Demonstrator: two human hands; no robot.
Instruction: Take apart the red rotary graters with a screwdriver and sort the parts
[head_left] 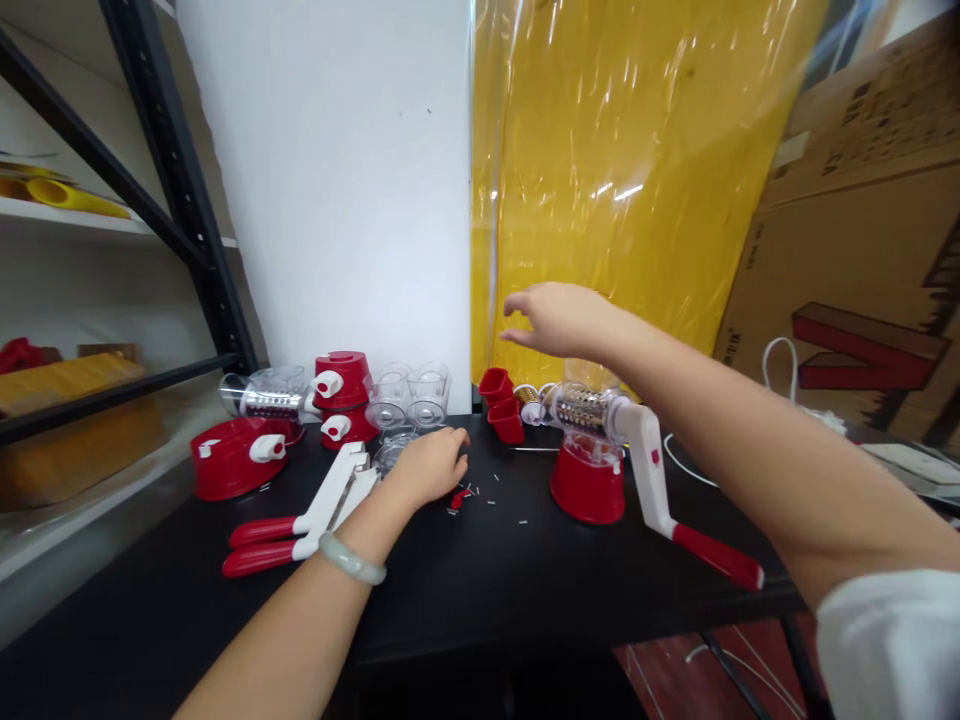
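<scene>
My left hand [435, 463] is low over the black table, its fingers loosely bent and apart, with nothing visible in them. Beside it are clear plastic parts [389, 452], a small red piece [459, 498] and scattered small metal pins [491, 502]. My right hand [559, 318] hangs in the air, thumb and fingers apart, holding nothing. Below it stands a rotary grater [589, 490] with a red base, a clear housing around a metal drum, and a white crank with a red grip. Red hopper-like parts [502, 408] lie behind, left of the grater.
White crank handles [330, 505] with red grips lie at left. Red bases [238, 460] and another drum unit [274, 402] stand behind them. Clear housings [409, 395] are stacked against the white wall. A screwdriver-like rod [534, 449] lies near the grater. A cardboard box [855, 240] stands right.
</scene>
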